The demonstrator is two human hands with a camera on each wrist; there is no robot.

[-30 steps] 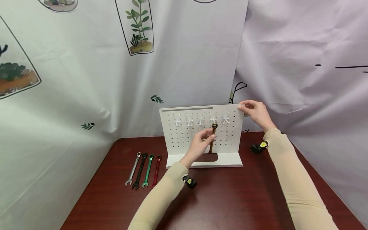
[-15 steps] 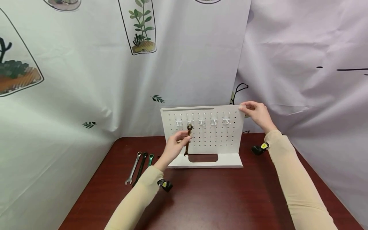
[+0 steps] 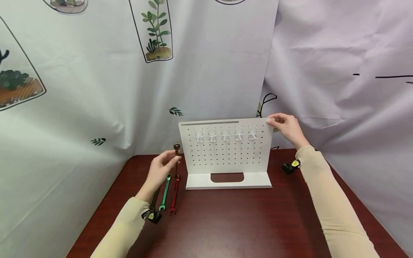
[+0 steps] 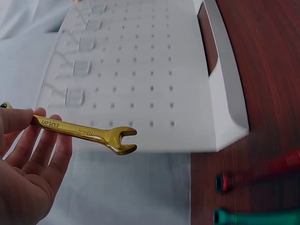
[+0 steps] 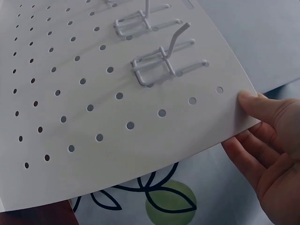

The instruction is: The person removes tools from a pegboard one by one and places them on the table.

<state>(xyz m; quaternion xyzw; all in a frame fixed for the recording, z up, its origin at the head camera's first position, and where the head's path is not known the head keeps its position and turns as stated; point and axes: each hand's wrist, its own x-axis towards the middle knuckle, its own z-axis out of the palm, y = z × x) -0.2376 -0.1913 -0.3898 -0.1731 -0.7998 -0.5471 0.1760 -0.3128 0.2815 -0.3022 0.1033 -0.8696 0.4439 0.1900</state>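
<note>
My left hand (image 3: 159,172) pinches a gold combination wrench (image 4: 79,131) marked 10mm, held upright just left of the pegboard in the head view. Its open end points away from the fingers in the left wrist view. The white pegboard (image 3: 226,154) stands on its own base, with a row of several white wire hooks (image 5: 154,65) near its top. At the board's upper right corner, my right hand (image 3: 287,127) grips the edge, thumb in front and fingers behind. A red wrench (image 3: 174,197) and a green wrench (image 3: 165,193) lie on the table below my left hand.
A black wrench (image 3: 155,200) on the dark red table (image 3: 245,222) is partly covered by my left arm. Behind the board hangs a white cloth (image 3: 213,71) printed with plants. The base has a cut-out slot.
My left hand has carried the gold wrench leftward, from in front of the pegboard to beyond its left edge. The silver wrench is now hidden behind the left arm. My right hand keeps its grip.
</note>
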